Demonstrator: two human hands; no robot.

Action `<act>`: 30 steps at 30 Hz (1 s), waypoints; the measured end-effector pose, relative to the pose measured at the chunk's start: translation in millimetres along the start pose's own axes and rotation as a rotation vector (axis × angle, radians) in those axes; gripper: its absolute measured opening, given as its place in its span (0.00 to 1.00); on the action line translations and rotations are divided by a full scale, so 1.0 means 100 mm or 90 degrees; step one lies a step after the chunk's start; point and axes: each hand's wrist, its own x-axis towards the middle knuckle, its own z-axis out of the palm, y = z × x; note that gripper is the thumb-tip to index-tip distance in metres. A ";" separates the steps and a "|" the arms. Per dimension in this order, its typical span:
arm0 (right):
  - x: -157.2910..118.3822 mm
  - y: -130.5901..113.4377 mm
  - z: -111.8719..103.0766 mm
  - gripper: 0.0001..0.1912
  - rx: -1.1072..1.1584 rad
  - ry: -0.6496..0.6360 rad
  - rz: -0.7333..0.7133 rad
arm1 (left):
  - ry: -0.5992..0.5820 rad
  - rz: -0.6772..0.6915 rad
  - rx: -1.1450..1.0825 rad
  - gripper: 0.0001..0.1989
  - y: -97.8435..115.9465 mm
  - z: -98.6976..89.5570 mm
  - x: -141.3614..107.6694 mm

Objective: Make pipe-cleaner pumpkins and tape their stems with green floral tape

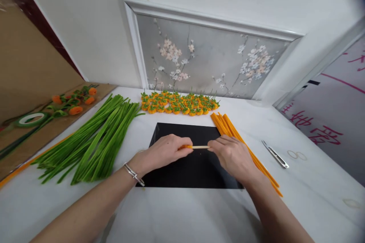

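My left hand [165,149] and my right hand [231,156] meet over a black board [189,172] on the white table. Between them a thin wooden stick [201,147] lies level. The fingers of my right hand are closed round its right end. At the other end, my left thumb and fingers pinch a short bit of orange pipe cleaner [186,146], which seems wrapped on the stick; most of it is hidden. A bundle of long orange pipe cleaners [228,123] lies on the right, running partly behind my right hand and forearm.
Green pipe cleaners [94,140] lie in a heap at left. Several small orange pumpkin shapes with green tops [176,108] line the wall. Thread snips [275,154] and thin rings [296,155] lie right. Green tape [32,119] and orange flowers [75,110] rest on cardboard far left.
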 end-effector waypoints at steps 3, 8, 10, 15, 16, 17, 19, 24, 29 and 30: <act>-0.06 0.24 -0.08 0.08 -0.013 0.032 0.059 | 0.001 -0.033 -0.015 0.13 -0.07 -0.15 -0.03; -0.16 0.49 -0.08 0.11 -0.066 0.096 0.142 | 0.052 -0.085 -0.090 0.15 -0.14 -0.23 -0.13; -0.15 0.46 -0.01 0.13 -0.084 0.097 0.157 | 0.067 -0.086 -0.126 0.14 -0.14 -0.15 -0.15; -0.08 0.20 0.20 0.11 -0.115 0.052 0.172 | 0.109 -0.004 -0.185 0.10 -0.10 0.16 -0.16; -0.07 0.15 0.21 0.11 -0.121 0.037 0.175 | 0.127 0.013 -0.202 0.10 -0.10 0.21 -0.16; -0.07 0.10 0.23 0.10 -0.128 0.021 0.177 | 0.135 0.017 -0.211 0.09 -0.11 0.25 -0.17; -0.08 0.04 0.24 0.10 -0.140 -0.015 0.177 | 0.149 0.013 -0.224 0.09 -0.13 0.32 -0.18; -0.12 0.00 0.27 0.08 -0.164 -0.090 0.161 | 0.164 0.010 -0.264 0.11 -0.19 0.42 -0.23; 0.08 -0.20 0.12 0.08 -0.089 -0.062 0.150 | 0.169 -0.006 -0.303 0.10 -0.23 0.49 -0.24; 0.17 -0.31 0.07 0.10 -0.015 -0.024 0.121 | 0.173 -0.016 -0.308 0.09 -0.23 0.52 -0.23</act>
